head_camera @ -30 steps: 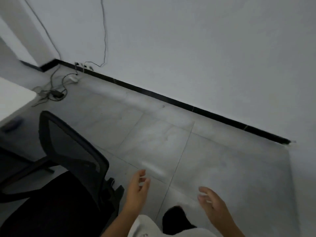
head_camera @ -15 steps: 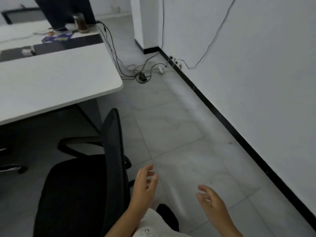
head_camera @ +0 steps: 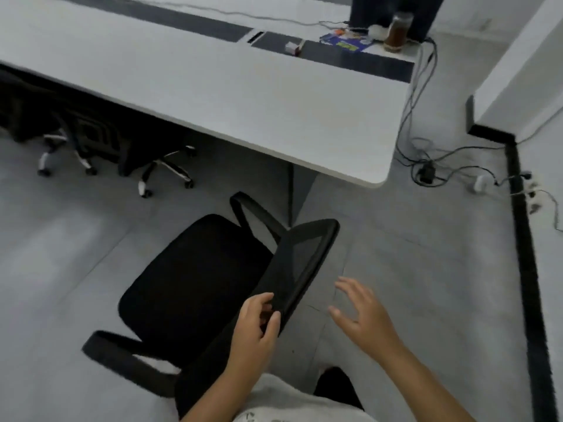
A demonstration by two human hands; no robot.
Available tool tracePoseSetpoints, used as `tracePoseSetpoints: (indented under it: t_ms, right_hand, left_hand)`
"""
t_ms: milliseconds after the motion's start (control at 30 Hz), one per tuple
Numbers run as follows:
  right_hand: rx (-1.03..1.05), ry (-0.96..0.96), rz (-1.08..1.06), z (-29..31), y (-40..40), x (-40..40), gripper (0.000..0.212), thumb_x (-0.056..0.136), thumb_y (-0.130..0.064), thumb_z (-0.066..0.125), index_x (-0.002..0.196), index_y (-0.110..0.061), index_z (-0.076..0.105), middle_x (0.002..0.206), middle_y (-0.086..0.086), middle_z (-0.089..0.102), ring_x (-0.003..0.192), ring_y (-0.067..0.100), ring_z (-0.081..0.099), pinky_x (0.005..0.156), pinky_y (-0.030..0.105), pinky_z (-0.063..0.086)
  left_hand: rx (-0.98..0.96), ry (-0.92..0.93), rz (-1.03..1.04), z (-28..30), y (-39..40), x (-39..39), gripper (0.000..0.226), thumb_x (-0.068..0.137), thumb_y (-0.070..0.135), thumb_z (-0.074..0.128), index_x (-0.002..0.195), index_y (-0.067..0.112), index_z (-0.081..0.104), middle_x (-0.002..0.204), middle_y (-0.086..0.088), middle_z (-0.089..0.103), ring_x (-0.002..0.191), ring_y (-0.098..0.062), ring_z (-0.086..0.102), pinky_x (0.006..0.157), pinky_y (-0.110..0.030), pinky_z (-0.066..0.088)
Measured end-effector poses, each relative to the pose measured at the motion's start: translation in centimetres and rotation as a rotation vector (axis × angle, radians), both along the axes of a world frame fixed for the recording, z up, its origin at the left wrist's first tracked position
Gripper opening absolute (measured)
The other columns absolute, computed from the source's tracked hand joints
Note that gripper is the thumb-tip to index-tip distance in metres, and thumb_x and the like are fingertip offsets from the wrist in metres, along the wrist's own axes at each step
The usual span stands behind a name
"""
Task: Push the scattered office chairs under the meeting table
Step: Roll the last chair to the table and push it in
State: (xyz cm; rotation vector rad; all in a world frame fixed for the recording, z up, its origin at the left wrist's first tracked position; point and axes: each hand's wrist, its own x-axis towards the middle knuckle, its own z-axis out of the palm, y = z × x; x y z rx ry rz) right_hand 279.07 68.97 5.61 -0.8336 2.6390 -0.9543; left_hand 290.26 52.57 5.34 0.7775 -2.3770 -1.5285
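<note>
A black mesh-backed office chair (head_camera: 195,287) stands on the floor just in front of me, its seat facing the long white meeting table (head_camera: 231,86). My left hand (head_camera: 256,330) curls over the top edge of the chair's backrest (head_camera: 301,263), fingers in front and thumb behind. To the right of the backrest my right hand (head_camera: 362,315) hovers above the floor with fingers spread, holding nothing. Two more black chairs (head_camera: 100,138) sit tucked under the table at the left, only their wheeled bases showing.
Cables and a power adapter (head_camera: 426,172) lie on the floor past the table's rounded corner. A black baseboard (head_camera: 530,269) runs along the wall on the right. On the table's far end stand a jar (head_camera: 397,32) and a dark monitor (head_camera: 393,10).
The view has swung left from the wall to the table and chair. My left hand has gone from hovering open beside the backrest to gripping its top edge. My right hand stays open.
</note>
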Motion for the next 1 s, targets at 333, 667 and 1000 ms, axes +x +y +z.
tracePoseSetpoints:
  t_ms: [333,667,1000]
  right_hand:
    - [0.174,0.577,0.813,-3.5,-7.2,-9.6,0.08,0.081,-0.072,0.013,0.075,-0.017,0.07,0.072,-0.002,0.068,0.07,0.015,0.063,0.073,0.028,0.047]
    - [0.096,0.641,0.954,-4.7,-8.6,-10.9,0.078,0.078,-0.077,0.011,0.056,-0.017,0.056,0.053,-0.004,0.053,0.047,0.014,0.051,0.043,0.021,0.038]
    - [0.177,0.511,0.778,-4.3,-10.1,-5.9,0.075,0.074,-0.08,0.011,0.051,-0.018,0.046,0.049,-0.005,0.042,0.043,0.011,0.041,0.046,0.014,0.017]
  left_hand:
    - [-0.587,-0.416,0.258,-1.2,4.1,5.6,0.063,0.09,0.057,0.019,0.084,0.02,0.069,0.079,0.008,0.07,0.073,-0.005,0.062,0.06,-0.019,0.052]
    - [-0.96,-0.434,0.389,-3.4,4.3,5.6,0.064,0.095,0.05,0.018,0.074,0.019,0.07,0.067,0.006,0.07,0.059,-0.01,0.062,0.071,-0.025,0.036]
    - [-0.934,-0.456,0.3,-3.0,-2.1,8.9,0.072,0.089,0.062,0.011,0.066,0.027,0.07,0.062,0.013,0.065,0.055,-0.004,0.06,0.053,-0.012,0.045]
